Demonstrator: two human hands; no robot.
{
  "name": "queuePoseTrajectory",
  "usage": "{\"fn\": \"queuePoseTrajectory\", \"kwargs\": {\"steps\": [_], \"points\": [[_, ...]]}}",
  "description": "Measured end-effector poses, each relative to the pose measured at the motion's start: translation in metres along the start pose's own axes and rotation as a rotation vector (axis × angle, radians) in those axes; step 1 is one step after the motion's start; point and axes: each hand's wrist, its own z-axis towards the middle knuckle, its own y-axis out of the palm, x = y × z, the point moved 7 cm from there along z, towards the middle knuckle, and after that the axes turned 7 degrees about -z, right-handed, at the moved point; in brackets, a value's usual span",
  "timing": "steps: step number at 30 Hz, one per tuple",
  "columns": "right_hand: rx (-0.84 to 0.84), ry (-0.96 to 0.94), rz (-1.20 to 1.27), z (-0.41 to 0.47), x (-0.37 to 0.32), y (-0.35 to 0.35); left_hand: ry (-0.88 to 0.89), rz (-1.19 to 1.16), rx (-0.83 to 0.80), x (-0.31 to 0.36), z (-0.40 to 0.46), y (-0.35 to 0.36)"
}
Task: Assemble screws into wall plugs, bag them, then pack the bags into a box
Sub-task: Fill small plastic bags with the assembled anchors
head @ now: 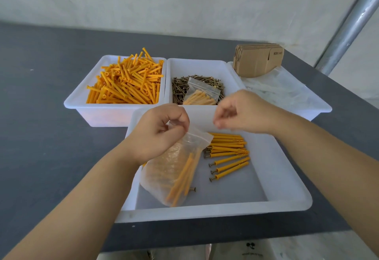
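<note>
Two bare forearms come in from the lower corners, each ending in one of the hands: the left hand (159,131) and the right hand (239,112). No sleeves, gloves, rings, watches or bands show anywhere from the hands back to the frame's edge.

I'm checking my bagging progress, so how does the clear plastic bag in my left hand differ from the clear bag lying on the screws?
The clear plastic bag in the left hand hangs into the near white tray, pinched at its top by the left hand; the small zip bag on the screws lies flat, untouched, in the middle white tray. The held bag looks larger and crumpled. Both hold orange wall plugs.
</note>
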Motion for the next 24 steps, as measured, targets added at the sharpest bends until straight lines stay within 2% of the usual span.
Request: {"fn": "queuePoseTrajectory", "kwargs": {"steps": [3, 5, 7, 12, 18, 21, 24], "points": [[-0.342, 0.002, -0.261, -0.019, 0.013, 0.045, 0.005, 0.022, -0.025, -0.002, 0.001, 0.002], [-0.432, -0.03, -0.387, -0.029, 0.015, 0.068, 0.01, 0.038, -0.034, -0.003, 0.002, 0.002], [-0.448, -0.062, -0.478, -0.034, 0.016, 0.079, 0.008, 0.044, -0.035, -0.004, 0.002, 0.003], [-0.441, -0.146, -0.656, -0.035, 0.006, 0.088, -0.011, 0.035, -0.034, -0.005, 0.0, 0.004], [-0.434, -0.185, -0.724, -0.034, 0.001, 0.094, -0.011, 0.05, -0.03, -0.004, 0.0, 0.003], [-0.335, -0.138, -0.58, -0.031, 0.006, 0.072, -0.015, 0.039, -0.033, -0.003, -0.001, 0.004], [-0.032, 0.017, -0.183, -0.023, 0.016, 0.012, -0.009, 0.038, -0.033, -0.002, -0.001, 0.005]]}}
